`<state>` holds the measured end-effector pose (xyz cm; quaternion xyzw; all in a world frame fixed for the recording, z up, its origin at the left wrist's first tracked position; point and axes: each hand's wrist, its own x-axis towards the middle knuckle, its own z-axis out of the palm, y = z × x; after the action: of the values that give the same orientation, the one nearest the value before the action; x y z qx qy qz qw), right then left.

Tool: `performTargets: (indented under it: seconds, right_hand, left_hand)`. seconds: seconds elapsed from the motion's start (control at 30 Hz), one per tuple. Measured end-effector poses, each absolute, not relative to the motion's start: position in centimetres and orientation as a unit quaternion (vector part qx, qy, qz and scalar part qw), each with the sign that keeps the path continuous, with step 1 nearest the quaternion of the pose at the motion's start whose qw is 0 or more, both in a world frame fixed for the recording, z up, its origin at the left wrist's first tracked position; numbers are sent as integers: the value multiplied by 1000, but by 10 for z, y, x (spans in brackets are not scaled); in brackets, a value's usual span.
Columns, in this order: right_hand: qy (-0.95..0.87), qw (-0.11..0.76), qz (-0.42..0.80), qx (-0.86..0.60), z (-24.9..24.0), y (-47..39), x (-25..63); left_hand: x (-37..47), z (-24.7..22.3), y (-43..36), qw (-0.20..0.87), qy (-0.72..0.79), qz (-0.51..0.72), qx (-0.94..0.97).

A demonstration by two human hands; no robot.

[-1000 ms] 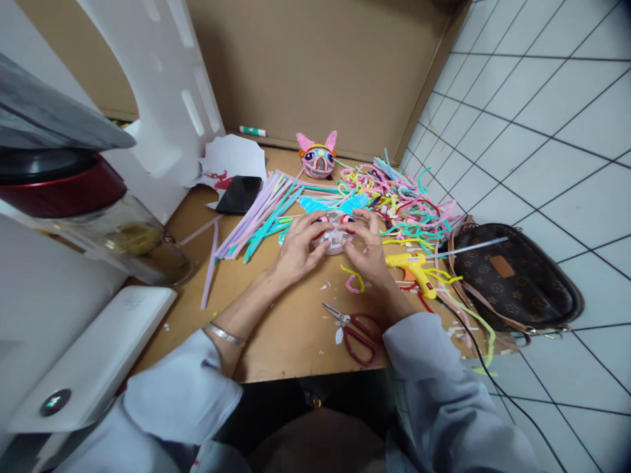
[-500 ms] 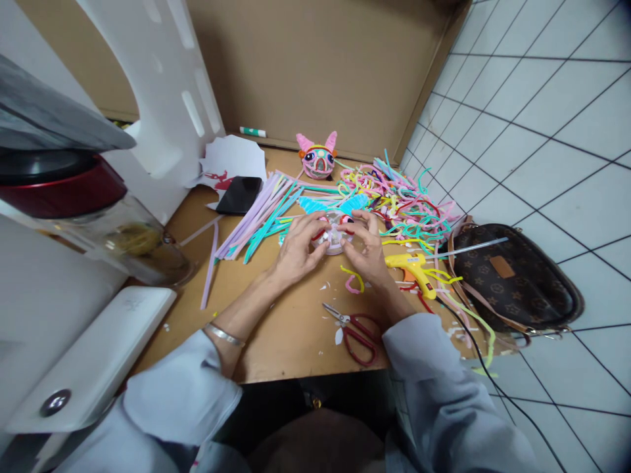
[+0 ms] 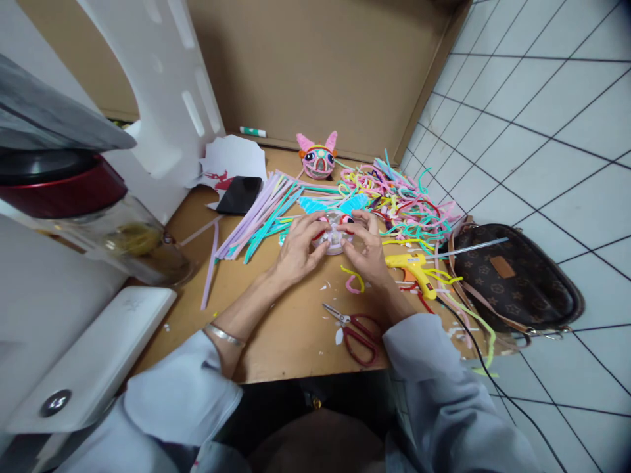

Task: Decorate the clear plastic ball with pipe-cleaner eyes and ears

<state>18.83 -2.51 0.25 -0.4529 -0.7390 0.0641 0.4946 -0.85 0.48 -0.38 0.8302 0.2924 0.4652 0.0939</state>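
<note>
Between my two hands is a pipe-cleaner animal head (image 3: 334, 244) on a clear round body, with red-rimmed eyes and bright blue ears (image 3: 355, 203) sticking out behind it. My left hand (image 3: 302, 246) closes on its left side, fingertips at the eye and thumb lower down. My right hand (image 3: 365, 246) grips the other side the same way. Fingers cover much of its face. A curled yellow and pink pipe-cleaner scrap (image 3: 353, 282) lies below my right hand. Red-handled scissors (image 3: 352, 332) rest nearer the table edge. A yellow glue gun (image 3: 413, 268) lies right of my right hand.
A finished-looking pink-eared head (image 3: 318, 157) stands at the back. Straight pipe cleaners (image 3: 261, 220) and a tangled pile (image 3: 399, 197) flank it. Left are a phone (image 3: 240, 195), a glass bottle (image 3: 142, 236) and a white power bank (image 3: 98, 355). A brown handbag (image 3: 517, 276) sits right, near the glue gun's cord.
Both hands keep their hold on the animal head with almost no movement. The round display on the white power bank, dark before, now shows lit digits.
</note>
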Motion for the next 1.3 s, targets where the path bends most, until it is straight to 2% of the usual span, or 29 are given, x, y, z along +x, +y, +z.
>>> performTargets:
  seconds: [1.3]
  right_hand:
    - [-735, 491, 67, -463, 3, -25, 188]
  left_hand:
    - [-9, -6, 6, 100, 290, 472, 826]
